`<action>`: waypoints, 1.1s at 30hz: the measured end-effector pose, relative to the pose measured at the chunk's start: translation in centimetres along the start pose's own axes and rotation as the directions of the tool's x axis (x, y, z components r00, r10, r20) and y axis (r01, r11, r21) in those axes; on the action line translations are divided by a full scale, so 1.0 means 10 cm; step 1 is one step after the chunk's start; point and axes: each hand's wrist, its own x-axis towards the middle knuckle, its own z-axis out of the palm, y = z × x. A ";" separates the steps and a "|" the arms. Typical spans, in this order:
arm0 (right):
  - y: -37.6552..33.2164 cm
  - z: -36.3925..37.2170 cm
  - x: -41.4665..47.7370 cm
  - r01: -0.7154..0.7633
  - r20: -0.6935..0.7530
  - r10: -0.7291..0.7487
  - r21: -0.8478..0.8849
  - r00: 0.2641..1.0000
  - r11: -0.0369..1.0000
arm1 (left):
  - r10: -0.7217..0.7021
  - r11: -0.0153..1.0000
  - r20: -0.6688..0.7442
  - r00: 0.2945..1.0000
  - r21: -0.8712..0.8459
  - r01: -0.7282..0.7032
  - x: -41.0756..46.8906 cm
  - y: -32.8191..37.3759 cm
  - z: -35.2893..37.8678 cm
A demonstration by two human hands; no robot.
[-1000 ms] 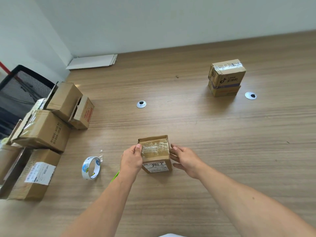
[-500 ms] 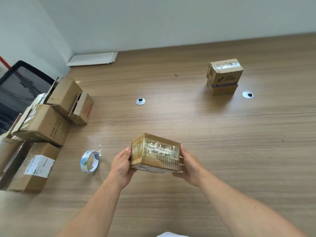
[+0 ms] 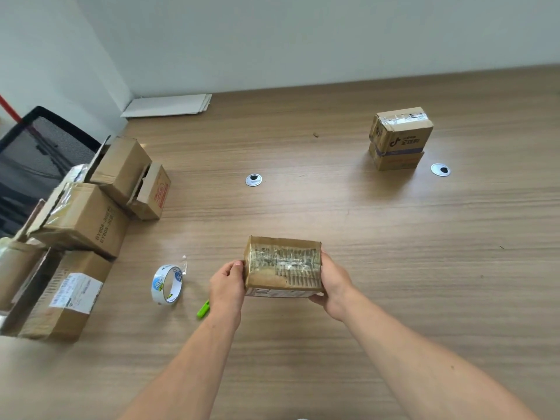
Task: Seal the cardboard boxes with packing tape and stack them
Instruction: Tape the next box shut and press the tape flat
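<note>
- The left hand [image 3: 227, 283] and right hand [image 3: 333, 286] hold the small box [image 3: 283, 265] by its two short ends. The left thumb lies over its top edge and the remaining fingers curl under the box, where I can't follow them
- The box sits between the palms over the near middle of the worktop [image 3: 394, 268], seemingly just clear of the wood
- A second ago that box stood on the wood with a narrow face up. Now it has been picked up and swung round, so the long taped face looks up at the person. I'd guess the seam is finished and the box is being checked or is bound for the stack
- Its cardboard is tired. A patch of the outer skin is torn off so the corrugated ribs show, and glossy, wrinkled clear tape runs over them
- Just left of the left wrist lies a small green tool [image 3: 203, 309]; I can't tell what kind
- Further left the tape roll [image 3: 167, 284] stands on its edge with a loose tail sticking up
- Along the left edge is a heap of brown boxes [image 3: 81, 219], tilted, with flaps gaping
- Toward the far right, well apart, two sealed boxes [image 3: 397, 140] sit one on the other, the upper one slightly askew
- Pale flat sheets [image 3: 168, 105] lie in the far left corner
</note>
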 end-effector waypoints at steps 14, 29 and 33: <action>0.20 0.22 0.26 0.078 -0.161 -0.094 -0.104 0.983 0.991 | -0.084 0.987 0.277 0.957 -0.107 0.118 0.05 0.06 -0.22; 0.05 -0.04 0.53 0.054 -0.191 -0.065 -0.060 0.980 0.997 | -0.101 0.993 0.293 0.951 -0.034 0.116 0.14 0.17 0.15; -0.10 -0.34 0.54 0.048 -0.174 -0.056 -0.047 0.983 0.998 | -0.094 0.993 0.303 0.948 -0.039 0.111 0.05 0.19 0.47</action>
